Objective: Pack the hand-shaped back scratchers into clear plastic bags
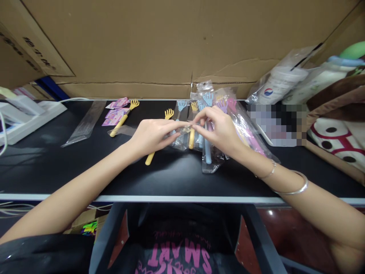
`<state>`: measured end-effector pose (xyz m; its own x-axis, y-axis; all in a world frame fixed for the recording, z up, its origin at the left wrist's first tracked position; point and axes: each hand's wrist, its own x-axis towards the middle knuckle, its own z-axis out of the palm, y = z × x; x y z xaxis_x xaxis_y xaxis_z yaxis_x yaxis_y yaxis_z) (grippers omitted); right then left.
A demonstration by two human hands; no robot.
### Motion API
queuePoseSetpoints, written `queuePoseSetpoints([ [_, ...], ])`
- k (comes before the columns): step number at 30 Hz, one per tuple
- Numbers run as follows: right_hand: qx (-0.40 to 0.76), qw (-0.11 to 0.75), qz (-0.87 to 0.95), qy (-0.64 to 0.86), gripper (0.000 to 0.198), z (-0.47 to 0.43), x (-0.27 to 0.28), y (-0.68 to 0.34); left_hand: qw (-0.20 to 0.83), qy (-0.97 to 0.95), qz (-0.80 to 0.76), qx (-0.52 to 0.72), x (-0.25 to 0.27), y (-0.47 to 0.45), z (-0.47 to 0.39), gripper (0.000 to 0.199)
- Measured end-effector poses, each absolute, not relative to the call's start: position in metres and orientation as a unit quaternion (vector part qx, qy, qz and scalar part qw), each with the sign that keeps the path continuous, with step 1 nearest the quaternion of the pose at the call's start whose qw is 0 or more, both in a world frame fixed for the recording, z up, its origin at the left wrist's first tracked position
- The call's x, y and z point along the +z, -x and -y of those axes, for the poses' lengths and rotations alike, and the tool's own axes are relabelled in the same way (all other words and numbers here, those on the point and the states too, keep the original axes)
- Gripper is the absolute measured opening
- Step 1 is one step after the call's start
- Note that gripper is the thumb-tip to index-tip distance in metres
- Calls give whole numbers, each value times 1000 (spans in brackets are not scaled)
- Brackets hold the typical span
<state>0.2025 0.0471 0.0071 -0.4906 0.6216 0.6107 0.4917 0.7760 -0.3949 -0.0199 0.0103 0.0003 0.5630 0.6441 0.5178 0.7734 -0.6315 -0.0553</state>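
A clear plastic bag (127, 130) runs through my left hand (155, 135), which pinches it between thumb and fingers. My right hand (216, 127) has its fingertips closed on the same bag's end, and the two hands nearly touch. Beneath my left hand lies a yellow back scratcher (149, 158), its middle hidden. Several bagged back scratchers in blue, yellow, purple and pink are heaped under and behind my right hand, among them a blue back scratcher (208, 152). Another yellow back scratcher (121, 123) rests left of my hands, beside pink and purple cards (114, 116).
Flat clear bags (85, 125) lie on the black table (119, 179) at left, near a white power strip (34, 121). A cardboard wall (142, 45) closes the back. At right are a phone (278, 139), a bagged cup (285, 85) and a cloth bag (339, 140).
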Motion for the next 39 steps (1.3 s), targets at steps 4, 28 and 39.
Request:
queuePoseSetpoints([
  [4, 105, 434, 831, 333, 9, -54, 13, -207, 120, 856, 442, -240, 6, 22, -10, 31],
  [28, 320, 668, 510, 436, 20, -125, 36, -262, 25, 741, 533, -407, 17, 44, -22, 23],
  [39, 373, 469, 731, 326, 20, -78, 9, -218, 0, 753, 497, -432, 15, 32, -15, 19],
])
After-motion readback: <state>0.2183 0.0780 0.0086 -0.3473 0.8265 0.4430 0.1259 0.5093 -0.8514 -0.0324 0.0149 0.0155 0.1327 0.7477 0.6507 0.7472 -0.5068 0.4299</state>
